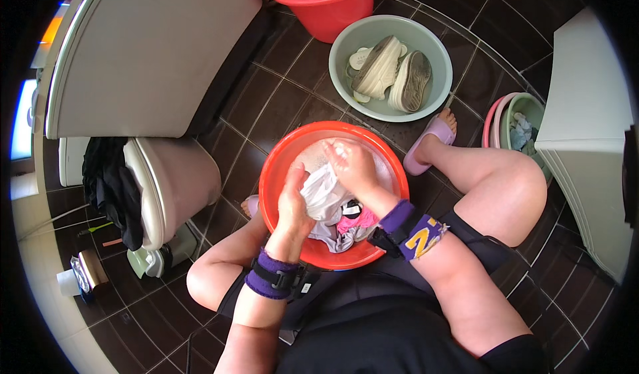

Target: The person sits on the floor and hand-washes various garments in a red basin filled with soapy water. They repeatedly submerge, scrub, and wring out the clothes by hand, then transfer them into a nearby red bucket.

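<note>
An orange-red plastic basin (pixel 265 184) sits between my knees, with soapy water (pixel 312 156) in it. Over the water I hold a wet white cloth (pixel 319 194) between both hands. My left hand (pixel 294 201) grips its left side, thumb pointing up. At the cloth's upper right, my right hand (pixel 352 166) is curled around part of it, with suds about the fingers. Below the hands lie a bright pink cloth piece (pixel 352 221) and a pale grey garment (pixel 339 241) with dark trim. What the fingertips do under the cloth is hidden.
Beyond stands a grey-green basin (pixel 337 74) with sneakers (pixel 382 69) in water, beside a red bucket (pixel 329 17). At left is a toilet (pixel 174 189) with black clothing (pixel 112 189) over it. Stacked basins (pixel 491 124) and a white cabinet-like unit (pixel 584 109) stand at right.
</note>
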The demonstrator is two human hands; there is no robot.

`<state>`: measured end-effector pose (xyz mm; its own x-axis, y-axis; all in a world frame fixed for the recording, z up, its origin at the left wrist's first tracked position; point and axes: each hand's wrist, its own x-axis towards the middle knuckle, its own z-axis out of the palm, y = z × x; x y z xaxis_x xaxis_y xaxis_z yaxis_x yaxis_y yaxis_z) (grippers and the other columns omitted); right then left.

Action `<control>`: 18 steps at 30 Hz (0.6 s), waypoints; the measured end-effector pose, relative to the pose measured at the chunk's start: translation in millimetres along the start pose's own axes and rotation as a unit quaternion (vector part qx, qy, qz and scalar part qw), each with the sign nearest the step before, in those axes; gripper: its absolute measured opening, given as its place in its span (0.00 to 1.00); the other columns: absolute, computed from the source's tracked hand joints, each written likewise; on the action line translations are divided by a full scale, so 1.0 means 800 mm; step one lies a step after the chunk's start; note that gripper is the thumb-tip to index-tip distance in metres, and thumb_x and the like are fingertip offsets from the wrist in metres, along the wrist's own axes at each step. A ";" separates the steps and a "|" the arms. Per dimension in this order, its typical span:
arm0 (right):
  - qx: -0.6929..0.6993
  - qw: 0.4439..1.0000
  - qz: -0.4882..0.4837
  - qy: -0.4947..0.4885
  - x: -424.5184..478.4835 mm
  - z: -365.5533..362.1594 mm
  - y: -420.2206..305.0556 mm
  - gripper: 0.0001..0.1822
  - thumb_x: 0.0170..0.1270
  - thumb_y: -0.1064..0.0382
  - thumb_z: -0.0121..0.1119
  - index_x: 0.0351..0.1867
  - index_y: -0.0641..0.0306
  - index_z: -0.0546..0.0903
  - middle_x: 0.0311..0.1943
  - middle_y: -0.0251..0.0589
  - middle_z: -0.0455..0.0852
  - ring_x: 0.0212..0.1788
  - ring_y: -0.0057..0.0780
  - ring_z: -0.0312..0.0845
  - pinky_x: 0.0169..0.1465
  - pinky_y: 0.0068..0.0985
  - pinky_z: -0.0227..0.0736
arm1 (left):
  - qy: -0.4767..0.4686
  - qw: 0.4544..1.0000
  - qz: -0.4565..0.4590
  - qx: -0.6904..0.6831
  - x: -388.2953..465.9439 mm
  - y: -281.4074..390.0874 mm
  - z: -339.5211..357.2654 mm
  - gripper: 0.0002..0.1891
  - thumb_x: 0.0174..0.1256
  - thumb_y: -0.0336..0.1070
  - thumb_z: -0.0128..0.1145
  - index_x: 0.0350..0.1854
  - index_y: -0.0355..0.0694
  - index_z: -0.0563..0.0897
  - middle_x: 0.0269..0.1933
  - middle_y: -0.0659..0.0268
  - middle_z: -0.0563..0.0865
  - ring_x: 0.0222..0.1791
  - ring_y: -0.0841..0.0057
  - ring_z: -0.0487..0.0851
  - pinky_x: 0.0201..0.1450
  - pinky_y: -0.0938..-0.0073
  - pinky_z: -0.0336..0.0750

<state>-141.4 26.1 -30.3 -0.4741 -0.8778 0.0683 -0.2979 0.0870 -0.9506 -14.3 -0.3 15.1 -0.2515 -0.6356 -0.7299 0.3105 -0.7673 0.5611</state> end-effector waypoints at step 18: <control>-0.326 0.904 0.115 -0.252 -0.051 0.071 0.098 0.34 0.54 0.69 0.55 0.66 0.63 0.63 0.54 0.54 0.75 0.57 0.49 0.70 0.61 0.42 0.62 | 0.015 0.755 0.198 0.625 0.173 -0.124 -0.161 0.32 0.55 0.32 0.56 0.65 0.29 0.65 0.63 0.36 0.66 0.65 0.43 0.64 0.68 0.55 0.59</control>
<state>-98.3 42.2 -124.5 -0.1971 -0.8900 -0.4112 -0.7430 0.4093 -0.5296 38.0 -1.1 -192.2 -0.3384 -0.8484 -0.4072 -0.7562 -0.0124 0.6543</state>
